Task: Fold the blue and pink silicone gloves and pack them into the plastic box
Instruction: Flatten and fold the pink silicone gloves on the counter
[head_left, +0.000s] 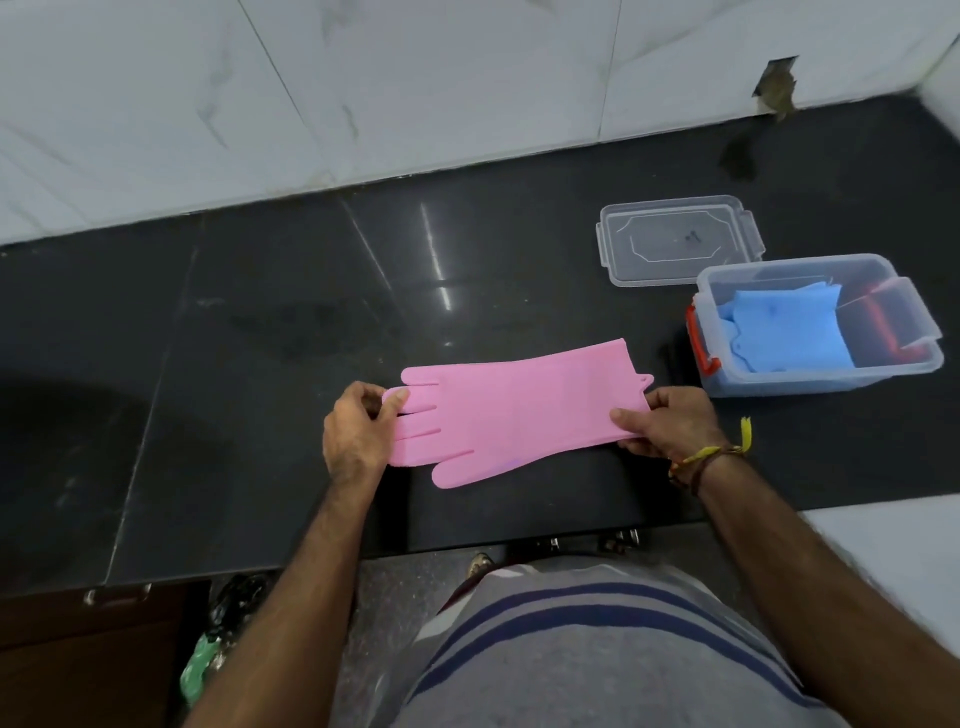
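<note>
A pink silicone glove lies stretched out flat above the dark counter, fingers to the left, cuff to the right. My left hand pinches its fingertips. My right hand grips the cuff edge. A clear plastic box with red latches stands at the right. Folded blue gloves lie inside it.
The box's clear lid rests flat on the counter behind the box. The black stone counter runs left to right, with a white tiled wall behind it and its front edge close to my body. A white surface adjoins at the lower right.
</note>
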